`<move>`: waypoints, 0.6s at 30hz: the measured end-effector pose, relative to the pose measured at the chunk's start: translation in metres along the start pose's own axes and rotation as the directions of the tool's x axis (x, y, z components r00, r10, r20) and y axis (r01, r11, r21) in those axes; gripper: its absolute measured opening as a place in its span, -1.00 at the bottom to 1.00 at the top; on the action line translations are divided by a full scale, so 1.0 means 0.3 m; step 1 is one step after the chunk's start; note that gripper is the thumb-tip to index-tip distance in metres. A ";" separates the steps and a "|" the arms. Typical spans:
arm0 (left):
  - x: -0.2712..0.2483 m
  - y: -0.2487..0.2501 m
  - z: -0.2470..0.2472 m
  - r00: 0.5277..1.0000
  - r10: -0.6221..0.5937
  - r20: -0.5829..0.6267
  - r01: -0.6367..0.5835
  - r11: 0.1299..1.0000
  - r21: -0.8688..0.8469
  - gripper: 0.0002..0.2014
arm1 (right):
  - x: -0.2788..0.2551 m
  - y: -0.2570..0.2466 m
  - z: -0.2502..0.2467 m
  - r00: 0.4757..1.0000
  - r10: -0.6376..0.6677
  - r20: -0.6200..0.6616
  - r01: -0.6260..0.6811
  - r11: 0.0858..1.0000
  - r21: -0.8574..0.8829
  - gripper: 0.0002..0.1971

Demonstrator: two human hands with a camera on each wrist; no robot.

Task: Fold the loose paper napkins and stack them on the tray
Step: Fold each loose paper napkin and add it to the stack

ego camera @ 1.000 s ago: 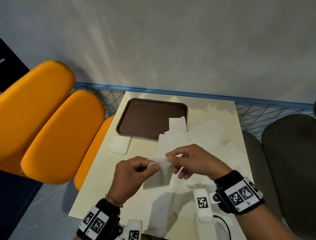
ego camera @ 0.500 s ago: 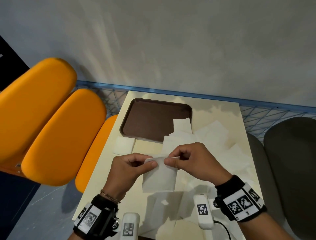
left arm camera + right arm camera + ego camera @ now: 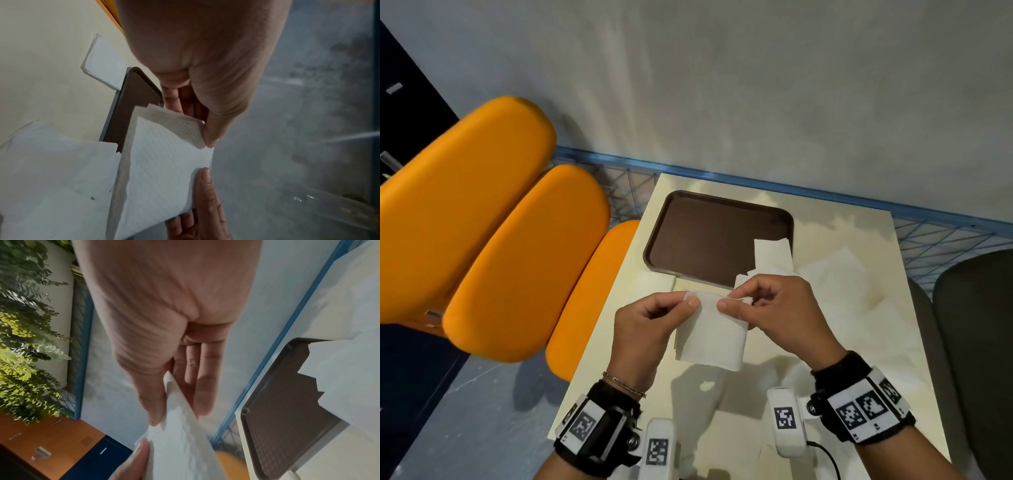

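Head view: left hand (image 3: pixel 643 329) and right hand (image 3: pixel 777 315) each pinch the folded napkin's (image 3: pixel 710 335) top edge, above the table (image 3: pixel 859 342), near the brown tray's (image 3: pixel 688 240) front rim.

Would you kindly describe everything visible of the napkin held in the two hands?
The held napkin is white, soft-looking paper with a fine embossed texture. It is folded, its layered edges showing in the left wrist view, and hangs roughly upright above the cream table, just in front of the brown tray. The left hand pinches its top left corner between thumb and finger, and the right hand pinches the top right corner. Only these two hands touch it.
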State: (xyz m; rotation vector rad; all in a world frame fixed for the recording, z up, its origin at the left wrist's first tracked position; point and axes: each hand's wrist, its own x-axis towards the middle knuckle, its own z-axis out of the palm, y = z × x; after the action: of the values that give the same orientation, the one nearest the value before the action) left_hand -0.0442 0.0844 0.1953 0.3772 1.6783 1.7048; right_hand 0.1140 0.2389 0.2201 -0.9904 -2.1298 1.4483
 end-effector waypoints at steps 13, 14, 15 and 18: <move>0.072 0.005 -0.066 0.998 -0.048 -0.052 0.037 0.983 -0.182 -0.79 | 0.044 -0.047 0.096 0.996 -0.004 -0.091 0.015 0.993 0.121 -0.86; 0.069 0.008 -0.065 0.998 -0.056 -0.040 0.047 0.980 -0.195 -0.73 | 0.044 -0.048 0.097 0.996 0.000 -0.087 0.011 0.991 0.130 -0.84; 0.070 0.008 -0.067 0.998 -0.063 -0.029 0.056 0.977 -0.208 -0.66 | 0.046 -0.045 0.100 0.997 0.004 -0.082 0.007 0.990 0.139 -0.82; 0.076 0.008 -0.076 0.997 -0.074 0.005 0.073 0.972 -0.223 -0.51 | 0.055 -0.034 0.105 0.998 0.026 -0.064 -0.016 0.988 0.152 -0.80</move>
State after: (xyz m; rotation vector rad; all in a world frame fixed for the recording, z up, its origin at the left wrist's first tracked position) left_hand -0.0759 0.0823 0.1889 0.2034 1.4646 1.8161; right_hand 0.0789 0.2282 0.2156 -0.9927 -1.9364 1.5400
